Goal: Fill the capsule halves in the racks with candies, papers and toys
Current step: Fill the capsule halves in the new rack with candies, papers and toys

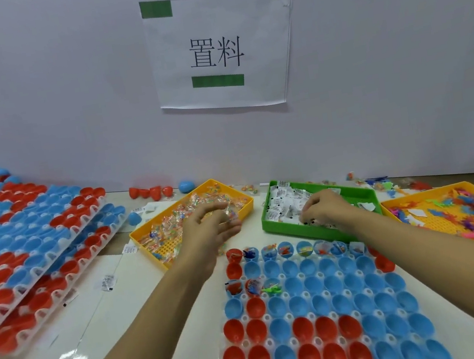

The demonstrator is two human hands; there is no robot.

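Head view, read left to right. Stacked white plastic racks of red and blue capsule halves (22,241) lay at far left, partly cut off by the frame edge. Next stood a yellow perforated plastic tray of clear-wrapped candies (178,250); the left hand (209,230) hovered over it with fingers curled, motion-blurred, so whether it pinched a candy could not be told. Right of it, a green plastic tray of small white folded papers (270,223) held the right hand (324,209), fingers bent down among the papers, apparently pinching one, though the grasp itself was hidden by the hand. The hands were well apart. At far right, a second yellow tray of multicoloured plastic toys (388,205) ran out of frame. In the near centre lay the working rack of blue and red capsule halves (328,313): its far row and a few cups of the third row held contents, the rest stood empty.

Judged handling: candies light, their wrappers slippery and crinkly, best pinched at a wrapper end; papers flimsy and prone to cling together; toys light, stiff and liable to tangle. Contents of the filled cups were too small to identify.
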